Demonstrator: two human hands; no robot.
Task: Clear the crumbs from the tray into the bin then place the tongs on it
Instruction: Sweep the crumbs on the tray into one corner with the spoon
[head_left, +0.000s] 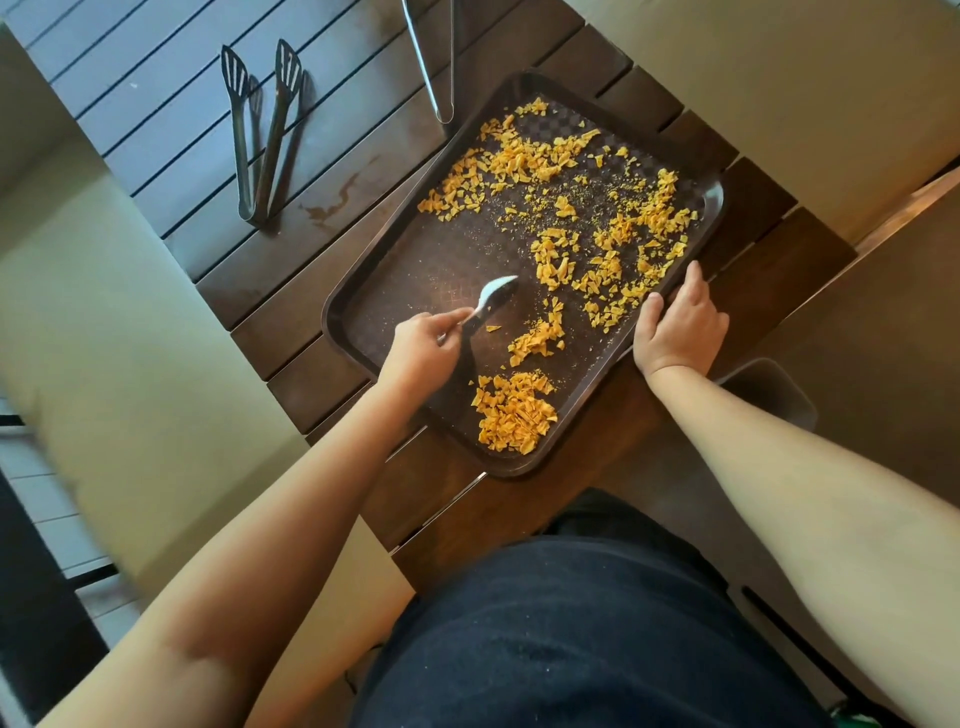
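Crumbs lie scattered over the brown tray, thick along its far side and right side, with one heap gathered at its near corner and a smaller streak just beyond that heap. Left hand hangs over the tray's near-left part, fingers curled round the handle of a spoon, whose pale bowl points toward the tray's middle, low over a bare patch of it. Right hand grips the tray's right rim, thumb on the inside among the crumbs, fingers wrapped over the edge. Black tongs with slotted heads lie on the slatted table, well apart from the tray to its far left. Metal tongs lie beyond the tray, their closed end reaching just over its far rim. Bin, dark and partly hidden by the right forearm, sits below the table just right of the tray's near-right edge
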